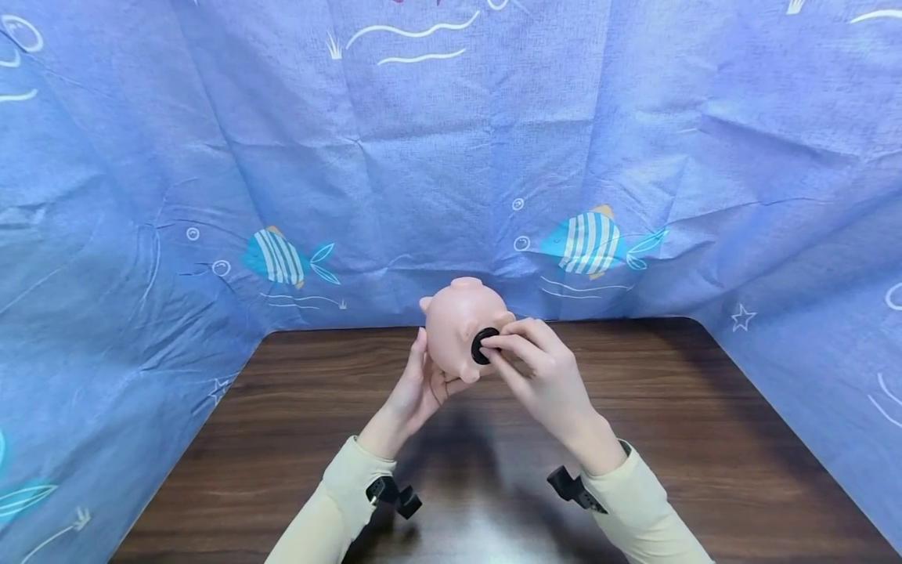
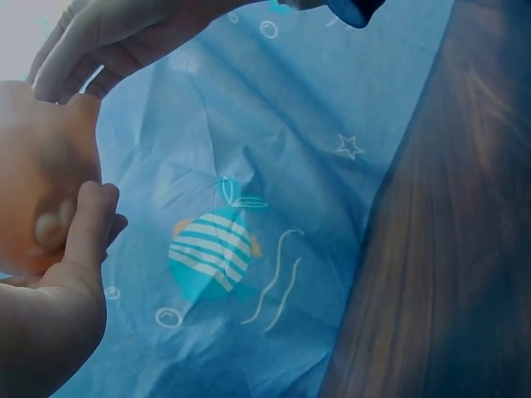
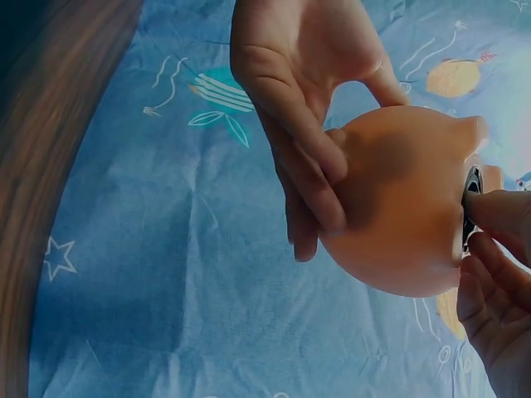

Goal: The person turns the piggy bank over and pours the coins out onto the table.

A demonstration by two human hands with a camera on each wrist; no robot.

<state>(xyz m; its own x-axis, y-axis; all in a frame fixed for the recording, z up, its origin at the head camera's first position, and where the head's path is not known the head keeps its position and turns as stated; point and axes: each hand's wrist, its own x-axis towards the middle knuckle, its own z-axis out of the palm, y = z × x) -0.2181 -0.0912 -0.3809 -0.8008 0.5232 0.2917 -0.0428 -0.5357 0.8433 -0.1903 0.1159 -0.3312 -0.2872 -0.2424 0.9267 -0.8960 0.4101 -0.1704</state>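
A pink piggy bank (image 1: 460,323) is held up above the wooden table (image 1: 705,439), its belly turned toward me. My left hand (image 1: 417,385) cups and grips its body from the left; in the right wrist view those fingers (image 3: 311,170) wrap the pig's (image 3: 406,207) side. A round black plug (image 1: 482,345) sits in the belly, and my right hand (image 1: 539,360) pinches it with thumb and fingertips. In the right wrist view the plug (image 3: 470,207) shows edge-on under the right fingertips (image 3: 498,217). The left wrist view catches the pig (image 2: 37,182) at its left edge.
Blue cloth printed with striped fish (image 1: 592,243) hangs behind and on both sides of the dark table. Black wrist camera mounts (image 1: 391,493) sit on both cream sleeves. Bare tabletop lies to the left and right of the hands.
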